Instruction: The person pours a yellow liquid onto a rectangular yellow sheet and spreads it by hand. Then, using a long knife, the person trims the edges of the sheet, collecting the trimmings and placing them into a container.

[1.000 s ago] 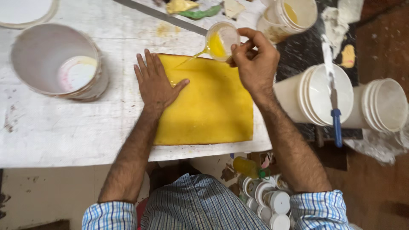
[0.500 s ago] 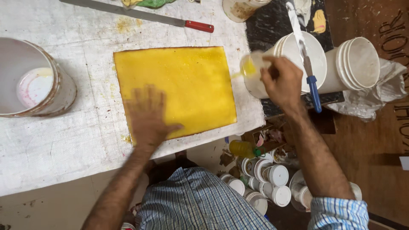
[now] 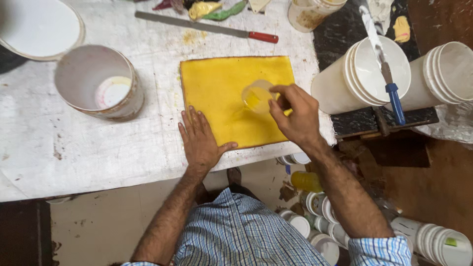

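Note:
A yellow rectangular slab [image 3: 231, 86] lies flat on the white worktable [image 3: 74, 148]. My left hand [image 3: 201, 140] presses flat on the slab's near left corner, fingers spread. My right hand [image 3: 295, 116] holds a small clear plastic cup [image 3: 256, 96] with yellow residue, tilted over the middle of the slab.
A used white bucket [image 3: 101, 83] stands left of the slab, a white lid [image 3: 37, 27] behind it. A long red-handled knife [image 3: 207, 27] lies at the back. Stacked white buckets [image 3: 364, 74] with a blue-handled spatula [image 3: 387, 81] stand right. More tubs [image 3: 315, 216] sit on the floor.
My right hand has brought the cup from the stacked buckets at the right back over the slab's middle. My left hand stays pressed on the slab's near left part.

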